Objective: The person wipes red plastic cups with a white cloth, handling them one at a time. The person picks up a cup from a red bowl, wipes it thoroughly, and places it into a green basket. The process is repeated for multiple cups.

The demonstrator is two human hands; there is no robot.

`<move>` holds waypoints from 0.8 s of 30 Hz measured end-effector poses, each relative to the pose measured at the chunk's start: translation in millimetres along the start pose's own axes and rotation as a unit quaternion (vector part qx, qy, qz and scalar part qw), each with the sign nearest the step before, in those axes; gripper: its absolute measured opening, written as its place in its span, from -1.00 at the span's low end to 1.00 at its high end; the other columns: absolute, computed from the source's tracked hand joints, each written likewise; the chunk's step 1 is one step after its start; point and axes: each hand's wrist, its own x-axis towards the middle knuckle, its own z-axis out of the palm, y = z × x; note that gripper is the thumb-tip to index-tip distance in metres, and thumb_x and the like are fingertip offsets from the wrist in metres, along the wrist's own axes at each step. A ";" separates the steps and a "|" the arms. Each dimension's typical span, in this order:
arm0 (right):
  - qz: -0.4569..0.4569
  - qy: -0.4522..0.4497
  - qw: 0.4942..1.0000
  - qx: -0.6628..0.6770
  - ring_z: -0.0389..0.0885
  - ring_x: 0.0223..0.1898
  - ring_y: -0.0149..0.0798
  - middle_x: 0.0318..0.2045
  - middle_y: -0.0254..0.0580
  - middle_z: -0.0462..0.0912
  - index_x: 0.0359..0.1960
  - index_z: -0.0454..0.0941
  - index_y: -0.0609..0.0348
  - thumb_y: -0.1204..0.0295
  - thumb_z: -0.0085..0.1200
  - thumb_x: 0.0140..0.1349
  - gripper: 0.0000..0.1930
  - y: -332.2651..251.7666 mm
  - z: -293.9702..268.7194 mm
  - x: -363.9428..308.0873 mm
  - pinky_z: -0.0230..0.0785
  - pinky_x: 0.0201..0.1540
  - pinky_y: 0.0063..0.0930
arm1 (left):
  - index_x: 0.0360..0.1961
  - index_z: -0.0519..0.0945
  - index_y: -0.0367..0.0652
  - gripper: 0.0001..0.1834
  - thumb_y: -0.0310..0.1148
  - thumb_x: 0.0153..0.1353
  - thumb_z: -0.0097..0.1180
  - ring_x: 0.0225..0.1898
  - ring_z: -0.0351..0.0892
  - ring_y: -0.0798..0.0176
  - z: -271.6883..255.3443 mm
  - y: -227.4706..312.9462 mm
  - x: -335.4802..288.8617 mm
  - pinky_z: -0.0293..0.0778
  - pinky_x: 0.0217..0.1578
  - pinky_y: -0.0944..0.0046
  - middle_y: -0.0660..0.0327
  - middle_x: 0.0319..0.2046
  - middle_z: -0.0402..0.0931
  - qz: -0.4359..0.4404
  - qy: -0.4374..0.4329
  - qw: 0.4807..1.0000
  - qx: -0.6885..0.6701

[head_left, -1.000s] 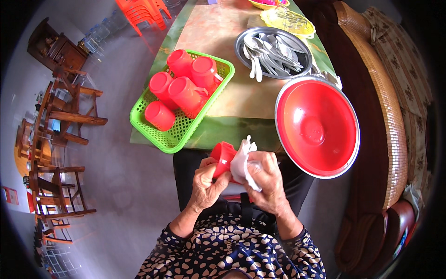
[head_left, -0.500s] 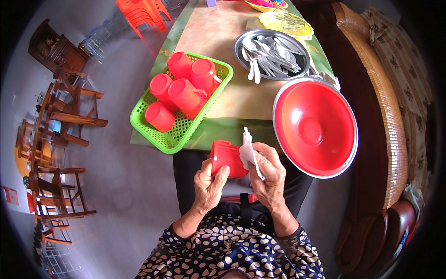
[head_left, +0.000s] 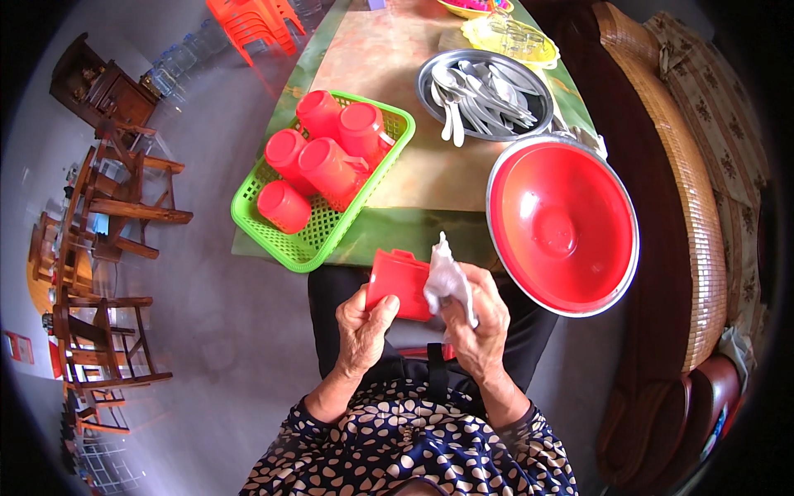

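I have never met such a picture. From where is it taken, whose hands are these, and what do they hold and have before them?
There is no machine: you see a person working bare-handed. A fisheye camera on that person's head looks down, so straight edges bend, and picture left is the person's left. The left hand holds a red cup; the right hand holds a crumpled white cloth beside it. On the table, a green basket carries five more red cups, bottoms up. To its right, a metal bowl holds many spoons; nearer, by the table's corner, sits a red basin with a silvery rim.
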 end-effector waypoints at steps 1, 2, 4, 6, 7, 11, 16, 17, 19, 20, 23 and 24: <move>0.028 0.007 0.999 0.028 0.54 -0.49 -0.41 -0.16 -0.12 0.55 -0.20 0.55 0.33 0.68 0.05 0.11 -0.80 3.1 -0.2 1.2 0.40 -0.52 -0.55 | -0.23 0.56 -0.30 -0.84 -0.41 0.26 0.10 -0.49 0.22 0.61 0.5 0.3 -0.9 0.20 -0.46 0.53 0.48 -0.51 0.40 0.009 -0.003 1.000 0.001; 0.092 0.003 0.993 0.068 0.52 -0.54 -0.48 -0.21 -0.18 0.54 -0.18 0.55 0.33 0.63 0.06 0.16 -0.82 -1.3 -0.6 3.0 0.33 -0.62 -0.63 | -0.24 0.56 -0.29 -0.85 -0.42 0.26 0.10 -0.49 0.22 0.61 0.4 0.1 -1.7 0.20 -0.46 0.53 0.47 -0.50 0.40 0.017 -0.008 1.000 0.001; 0.157 -0.005 0.982 0.103 0.50 -0.58 -0.51 -0.26 -0.23 0.52 -0.17 0.54 0.34 0.58 0.05 0.20 -0.83 -2.8 -0.7 6.0 0.27 -0.68 -0.70 | -0.23 0.56 -0.29 -0.85 -0.43 0.25 0.10 -0.49 0.22 0.61 -3.2 -4.5 -2.1 0.21 -0.45 0.53 0.46 -0.47 0.41 0.025 -0.018 1.000 -0.004; 0.225 -0.002 0.958 0.178 0.50 -0.57 -0.53 -0.31 -0.27 0.50 -0.16 0.54 0.33 0.55 0.02 0.24 -0.83 0.8 -0.8 7.4 0.27 -0.68 -0.72 | -0.21 0.56 -0.30 -0.84 -0.43 0.24 0.10 -0.49 0.24 0.60 -4.7 -5.3 -3.2 0.23 -0.44 0.53 0.43 -0.43 0.44 0.034 -0.027 0.999 0.003; 0.250 -0.002 0.948 0.199 0.52 -0.56 -0.47 -0.29 -0.21 0.52 -0.19 0.55 0.34 0.56 0.04 0.21 -0.83 0.0 -2.5 9.0 0.31 -0.64 -0.63 | -0.20 0.56 -0.30 -0.83 -0.43 0.24 0.11 -0.48 0.27 0.60 -4.5 -3.8 -3.7 0.25 -0.43 0.53 0.41 -0.41 0.46 0.039 -0.033 0.999 0.012; 0.015 -0.019 0.999 -0.037 0.54 -0.28 -0.09 -0.21 -0.05 0.55 -0.28 0.59 0.27 0.61 0.17 -0.13 -0.72 1.9 -4.6 7.5 0.40 -0.28 -0.30 | -0.16 0.56 -0.30 -0.80 -0.44 0.20 0.14 -0.42 0.42 0.52 -8.4 -7.7 -3.7 0.35 -0.37 0.47 0.30 -0.31 0.54 0.026 -0.045 0.998 0.037; -0.199 -0.067 0.949 -0.236 0.46 -0.20 -0.11 -0.17 -0.35 0.55 -0.19 0.63 0.06 0.50 0.27 -0.36 -0.50 -11.7 5.2 -1.9 0.43 -0.15 -0.32 | -0.27 0.61 -0.25 -0.85 -0.50 0.10 0.18 -0.30 0.48 0.29 -2.0 5.1 3.3 0.42 -0.27 0.33 0.23 -0.44 0.59 0.041 -0.050 0.991 0.121; -0.194 -0.073 0.953 -0.220 0.46 -0.20 -0.11 -0.17 -0.34 0.55 -0.19 0.63 0.07 0.50 0.27 -0.37 -0.49 -12.7 3.3 1.5 0.43 -0.15 -0.32 | -0.29 0.61 -0.25 -0.86 -0.50 0.09 0.18 -0.30 0.48 0.27 -4.5 6.3 4.5 0.41 -0.25 0.32 0.23 -0.46 0.58 0.048 -0.072 0.988 0.127; -0.181 -0.084 0.963 -0.182 0.44 -0.21 -0.09 -0.17 -0.33 0.54 -0.19 0.62 0.09 0.50 0.29 -0.38 -0.49 -10.3 -2.4 9.8 0.41 -0.16 -0.30 | -0.35 0.60 -0.23 -0.90 -0.46 0.09 0.17 -0.31 0.45 0.19 -5.9 10.3 8.3 0.36 -0.15 0.24 0.24 -0.48 0.57 0.077 -0.122 0.981 0.130; -0.164 -0.088 0.970 -0.155 0.44 -0.22 -0.09 -0.18 -0.25 0.56 -0.23 0.60 0.16 0.58 0.23 -0.29 -0.58 -11.2 -3.3 14.0 0.36 -0.19 -0.28 | -0.36 0.60 -0.24 -0.89 -0.44 0.09 0.17 -0.31 0.45 0.17 -7.4 9.1 8.8 0.35 -0.13 0.23 0.23 -0.48 0.57 0.094 -0.133 0.978 0.128; -0.114 -0.102 0.983 -0.101 0.45 -0.23 -0.12 -0.22 -0.19 0.57 -0.29 0.59 0.22 0.63 0.10 -0.21 -0.67 -6.2 -4.0 22.8 0.36 -0.18 -0.30 | -0.37 0.58 -0.26 -0.85 -0.38 0.10 0.16 -0.35 0.44 0.10 -8.8 7.1 10.8 0.30 -0.08 0.18 0.19 -0.49 0.56 0.147 -0.164 0.968 0.121; -0.087 -0.115 0.987 -0.076 0.46 -0.24 -0.13 -0.23 -0.17 0.58 -0.31 0.60 0.22 0.61 0.09 -0.18 -0.71 -6.7 -5.5 25.3 0.36 -0.18 -0.33 | -0.37 0.57 -0.27 -0.84 -0.38 0.09 0.17 -0.36 0.44 0.10 -8.5 7.7 10.4 0.31 -0.09 0.18 0.18 -0.49 0.56 0.152 -0.172 0.966 0.119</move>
